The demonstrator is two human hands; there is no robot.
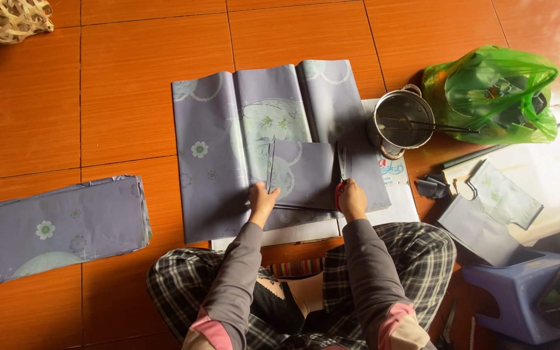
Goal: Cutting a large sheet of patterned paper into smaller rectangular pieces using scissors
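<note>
A small folded stack of lavender floral paper point(303, 174) lies flat on a larger unfolded sheet point(228, 149) of the same print on the floor, with red-handled scissors point(341, 172) cutting upward along its right edge.

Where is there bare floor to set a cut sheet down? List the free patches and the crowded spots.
Free: the tiles between the folded paper stack and the spread sheet, and the strip above that sheet. Crowded: right of the right hand with its scissors, where a metal pot, green bag, paper scraps and stool sit close together.
</note>
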